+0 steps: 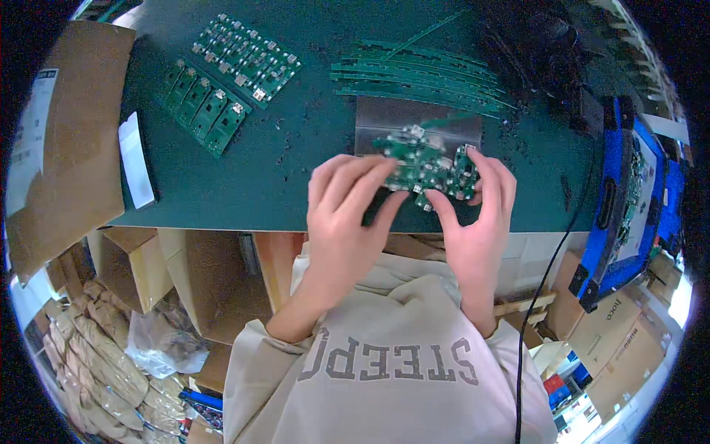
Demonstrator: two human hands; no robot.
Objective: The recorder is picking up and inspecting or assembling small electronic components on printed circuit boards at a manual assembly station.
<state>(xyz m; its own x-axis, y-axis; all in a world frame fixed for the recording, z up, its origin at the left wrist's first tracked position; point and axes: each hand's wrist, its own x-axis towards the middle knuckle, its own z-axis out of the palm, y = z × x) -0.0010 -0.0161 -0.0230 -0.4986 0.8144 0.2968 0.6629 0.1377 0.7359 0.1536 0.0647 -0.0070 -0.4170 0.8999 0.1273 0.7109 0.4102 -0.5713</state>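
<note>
Green circuit boards (421, 164), dotted with silvery connectors, are held in a cluster near the near edge of the dark green tabletop (244, 200), right of its middle. The left part of the cluster, blurred, is gripped between the thumb and bent fingers of the left hand (340, 209). At the right end, a small narrow board (464, 175) is pinched between the thumb and fingers of the right hand (479, 228); whether it is joined to the rest cannot be told. A grey metal plate (373, 124) is partly covered from view by the cluster. Behind the plate, toward the far edge, long thin green strips (421, 70) are laid side by side, with one set slantwise across them. Toward the far left corner, two board panels (203, 107) are placed next to each other. Dark crumbs (285, 140) are scattered on the tabletop. Near the left edge, a white slip (137, 164) is seen beside a cardboard box (78, 126). By the right edge, a blue tray (600, 237) is set, and a black cable (543, 285) is draped over the near edge.
</note>
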